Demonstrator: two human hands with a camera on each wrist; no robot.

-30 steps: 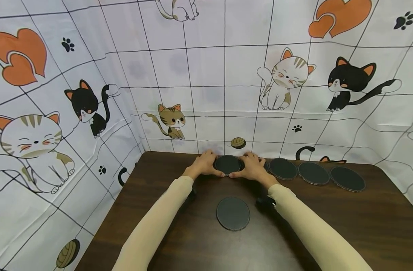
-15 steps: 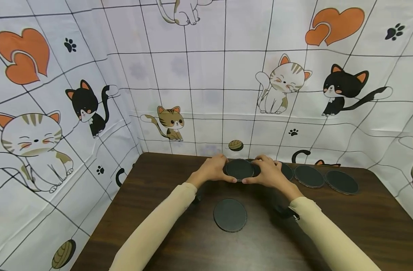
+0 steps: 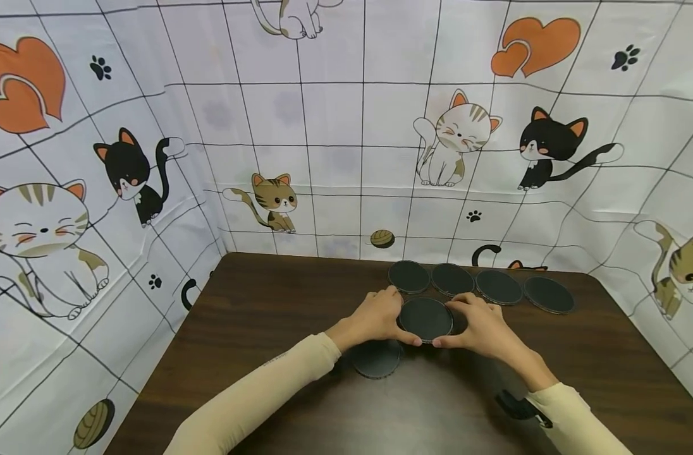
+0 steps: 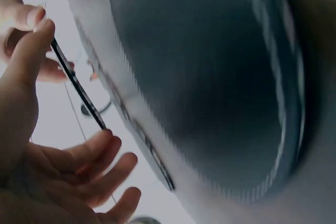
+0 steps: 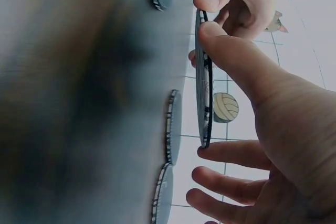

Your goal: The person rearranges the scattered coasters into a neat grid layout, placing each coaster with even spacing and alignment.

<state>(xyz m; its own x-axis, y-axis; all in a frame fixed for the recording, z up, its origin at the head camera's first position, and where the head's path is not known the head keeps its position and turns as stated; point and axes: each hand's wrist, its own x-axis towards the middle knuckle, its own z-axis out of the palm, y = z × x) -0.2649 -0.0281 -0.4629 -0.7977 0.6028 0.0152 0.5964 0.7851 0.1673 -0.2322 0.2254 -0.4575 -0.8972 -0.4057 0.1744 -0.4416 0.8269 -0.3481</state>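
A thin, dark round disc (image 3: 426, 319) with a ridged edge is held level between both hands, just above the table. My left hand (image 3: 375, 321) pinches its left side, thumb at the near edge and fingertips at the far edge. The right hand (image 3: 485, 325) grips the opposite side likewise, the two thumbs almost meeting. In both wrist views the held disc (image 5: 203, 80) appears edge-on, off the tabletop. A second dark disc (image 3: 377, 361) lies on the table, partly hidden below the left hand; it looms large in the left wrist view.
Along the back of the brown wooden table (image 3: 289, 284) several like discs (image 3: 499, 287) lie in a row. Behind them hangs a white cloth (image 3: 335, 158) with cat prints and grid lines, which also covers the left side.
Both hands have brought the held disc from the left end of the back row toward the front and right. The row's other discs, partly covered before, now show fully.
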